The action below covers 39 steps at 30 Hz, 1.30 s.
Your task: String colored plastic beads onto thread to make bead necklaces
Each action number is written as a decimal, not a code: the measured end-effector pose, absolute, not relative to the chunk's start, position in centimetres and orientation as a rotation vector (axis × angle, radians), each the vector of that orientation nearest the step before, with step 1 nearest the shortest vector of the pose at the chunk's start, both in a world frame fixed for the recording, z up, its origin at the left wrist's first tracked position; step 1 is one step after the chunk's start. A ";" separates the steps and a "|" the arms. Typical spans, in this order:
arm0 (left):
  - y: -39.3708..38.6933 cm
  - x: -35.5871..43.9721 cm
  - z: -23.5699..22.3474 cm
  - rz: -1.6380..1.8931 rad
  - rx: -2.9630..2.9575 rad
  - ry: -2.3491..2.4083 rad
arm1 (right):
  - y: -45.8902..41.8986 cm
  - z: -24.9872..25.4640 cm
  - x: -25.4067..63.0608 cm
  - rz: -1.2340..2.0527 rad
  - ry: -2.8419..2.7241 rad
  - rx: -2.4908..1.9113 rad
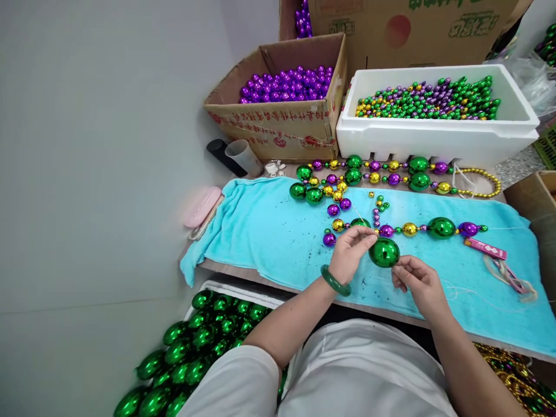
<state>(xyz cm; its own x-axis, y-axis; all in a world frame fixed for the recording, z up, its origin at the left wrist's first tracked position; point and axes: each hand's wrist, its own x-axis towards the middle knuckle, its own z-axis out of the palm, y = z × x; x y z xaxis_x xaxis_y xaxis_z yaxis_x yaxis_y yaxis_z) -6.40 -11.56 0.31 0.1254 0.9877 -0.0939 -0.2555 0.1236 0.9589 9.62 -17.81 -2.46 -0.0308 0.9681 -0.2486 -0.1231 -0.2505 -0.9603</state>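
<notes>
A large shiny green bead (384,252) is between my two hands above a turquoise towel (269,231). My left hand (348,255) pinches at its upper left end, and a thin pale needle-like line (358,214) sticks up from those fingers. At the bead's lower right end, the fingertips of my right hand (419,284) are closed on it. White thread (467,289) trails over the towel to the right. Just beyond my hands lies a strung row with a big green bead (442,227), a gold bead (409,229) and a purple bead (469,229). Loose purple beads (333,210) lie nearby.
A finished-looking bead strand (419,182) lies along the towel's far edge. Behind stand a carton (269,130) of purple beads and a white foam box (434,136) of mixed beads. A pink-labelled cutter-like tool (485,249) lies right; green beads (204,336) fill a tray lower left.
</notes>
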 end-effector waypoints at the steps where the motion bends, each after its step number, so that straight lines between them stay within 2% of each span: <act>1: -11.5 -6.4 0.6 1.142 1.036 0.991 | -17.8 -2.6 9.9 1.470 -0.979 -1.275; 6: -8.9 -7.7 2.2 0.963 1.564 0.969 | -17.4 -2.8 11.7 1.444 -0.808 -1.183; 10: -3.0 -9.3 2.5 0.876 1.995 1.330 | -17.1 -2.5 14.0 1.301 -0.639 -1.117; 13: 1.0 -8.8 1.7 0.600 2.213 1.484 | -16.9 -2.2 15.5 1.200 -0.586 -1.110; 18: 3.2 -5.4 0.4 0.064 2.403 1.397 | -16.7 -2.0 16.3 1.159 -0.577 -1.114; 22: 3.0 -3.2 -0.5 -0.108 2.355 1.421 | -17.0 -2.2 16.3 1.186 -0.579 -1.141; 29: 3.2 -3.0 -0.5 -0.084 2.273 1.410 | -17.3 -2.9 16.4 1.207 -0.616 -1.180; 31: 3.0 -3.7 0.2 0.018 2.188 1.397 | -17.2 -3.2 16.1 1.197 -0.663 -1.195; 35: 1.5 -5.3 2.0 0.518 1.398 1.145 | -17.2 -3.4 15.1 1.185 -0.795 -1.266; 39: -0.6 -6.4 3.4 0.691 0.817 0.830 | -17.2 -3.1 14.1 1.196 -0.877 -1.334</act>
<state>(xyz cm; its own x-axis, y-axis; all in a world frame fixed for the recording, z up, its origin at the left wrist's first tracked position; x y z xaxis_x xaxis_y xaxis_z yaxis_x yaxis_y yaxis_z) -6.41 -0.64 3.37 0.5007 0.7886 -0.3569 -0.2076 0.5097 0.8349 14.05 -17.20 -3.06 0.2200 0.9615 -0.1648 -0.1314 -0.1382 -0.9817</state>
